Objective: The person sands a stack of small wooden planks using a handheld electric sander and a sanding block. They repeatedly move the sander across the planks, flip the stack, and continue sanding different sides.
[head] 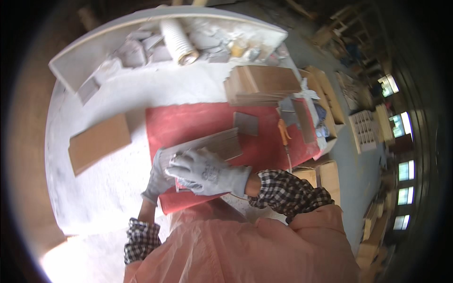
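Grey work gloves cover both hands. My left hand [159, 178] grips the left end of a grooved wooden board [226, 143], or a thin stack of such boards, tilted above a red cloth [187, 116]. My right hand [210, 173] lies across the board near that same end, fingers bent. Below its palm shows a small object with a reddish edge, mostly hidden and blurred; whether the hand holds it is unclear. Just beyond the board's far end lies a grey square sheet [246, 123], possibly sandpaper.
A stack of brown wooden panels [265, 81] stands at the back right. An orange-handled air blow gun [284, 132] with a hose lies right. One brown panel [101, 143] rests left. Behind, a white curved barrier [106, 46] borders a ribbed hose [178, 42] and scraps. Cardboard boxes [327, 177] flank the table.
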Demonstrator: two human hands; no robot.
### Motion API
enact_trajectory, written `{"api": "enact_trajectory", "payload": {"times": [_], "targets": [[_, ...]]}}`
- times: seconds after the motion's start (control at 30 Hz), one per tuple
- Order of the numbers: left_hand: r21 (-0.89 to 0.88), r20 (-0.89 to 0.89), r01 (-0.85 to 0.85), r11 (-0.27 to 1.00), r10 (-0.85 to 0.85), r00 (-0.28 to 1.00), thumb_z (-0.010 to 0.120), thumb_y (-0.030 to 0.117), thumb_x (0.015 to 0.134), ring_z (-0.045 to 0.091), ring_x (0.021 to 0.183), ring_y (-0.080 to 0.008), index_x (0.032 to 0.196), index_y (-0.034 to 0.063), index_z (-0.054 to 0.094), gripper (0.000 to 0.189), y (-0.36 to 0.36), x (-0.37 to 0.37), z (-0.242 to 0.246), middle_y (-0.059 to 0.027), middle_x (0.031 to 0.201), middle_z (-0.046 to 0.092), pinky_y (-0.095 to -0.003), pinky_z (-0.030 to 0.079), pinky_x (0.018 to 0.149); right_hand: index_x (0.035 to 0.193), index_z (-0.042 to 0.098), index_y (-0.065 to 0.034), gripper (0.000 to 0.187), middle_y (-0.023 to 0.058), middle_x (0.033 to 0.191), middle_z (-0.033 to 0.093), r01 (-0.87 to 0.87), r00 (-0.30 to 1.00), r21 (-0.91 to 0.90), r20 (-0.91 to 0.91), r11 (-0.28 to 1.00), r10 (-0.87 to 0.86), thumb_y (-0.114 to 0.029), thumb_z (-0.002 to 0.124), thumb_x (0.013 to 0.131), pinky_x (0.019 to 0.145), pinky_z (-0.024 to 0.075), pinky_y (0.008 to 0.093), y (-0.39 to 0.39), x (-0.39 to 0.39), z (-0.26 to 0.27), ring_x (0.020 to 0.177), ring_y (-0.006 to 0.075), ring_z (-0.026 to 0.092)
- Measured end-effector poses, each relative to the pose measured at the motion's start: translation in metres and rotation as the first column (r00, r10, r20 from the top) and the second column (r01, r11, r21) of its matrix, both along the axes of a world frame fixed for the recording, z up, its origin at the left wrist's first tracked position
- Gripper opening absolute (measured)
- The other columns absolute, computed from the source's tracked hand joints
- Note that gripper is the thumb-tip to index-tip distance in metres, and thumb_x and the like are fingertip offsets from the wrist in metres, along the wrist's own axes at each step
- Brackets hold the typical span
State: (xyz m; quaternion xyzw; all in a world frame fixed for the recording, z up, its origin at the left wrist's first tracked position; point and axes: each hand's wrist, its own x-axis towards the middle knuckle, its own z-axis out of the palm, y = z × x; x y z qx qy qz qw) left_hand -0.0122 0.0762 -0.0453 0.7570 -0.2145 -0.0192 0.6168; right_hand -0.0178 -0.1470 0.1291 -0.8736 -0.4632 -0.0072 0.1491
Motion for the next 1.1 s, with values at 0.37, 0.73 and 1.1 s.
{"api": "enact_trajectory", "payload": {"times": [0.37,0.73,1.1], "targets": [[-0.109,0.025,-0.083,0.991,0.086,0.996,0.097,0.026,0.063,0.058,0.124,-0.0357,0.139,0.0084,0.053,0.09,-0.01,-0.001,0.006,-0.0138,0.13,0.059,-0.0429,0.046,0.111,0.137,0.065,-0.0176,0.068,0.0063,0.146,0.055,-0.096,0.988,-0.269,-0.14,0.958,0.059,-0.022,0.085,0.073,0.107,0.0472,0.0533,-0.013,0.022,0.043,0.128,0.0357,0.054],[-0.048,0.015,-0.121,0.992,0.122,0.992,0.095,0.035,0.069,0.046,0.143,-0.04,0.157,0.0064,0.036,0.11,-0.015,-0.009,-0.014,-0.0198,0.154,0.046,-0.0469,0.036,0.124,0.14,0.065,-0.0215,0.069,0.0077,0.145,0.054,-0.201,0.973,-0.236,-0.164,0.951,0.165,-0.024,0.085,0.074,0.103,0.05,0.0552,-0.001,0.03,0.043,0.126,0.0382,0.054],[-0.09,0.117,-0.117,0.989,0.127,0.985,0.096,0.037,0.067,0.046,0.144,-0.0403,0.156,0.0078,0.039,0.11,-0.016,-0.011,-0.022,-0.0194,0.154,0.046,-0.0475,0.037,0.123,0.131,0.069,-0.0148,0.06,0.0107,0.14,0.057,-0.229,0.967,-0.228,-0.169,0.946,0.193,-0.017,0.086,0.074,0.104,0.0499,0.0546,-0.013,0.03,0.034,0.124,0.0397,0.056]]}}
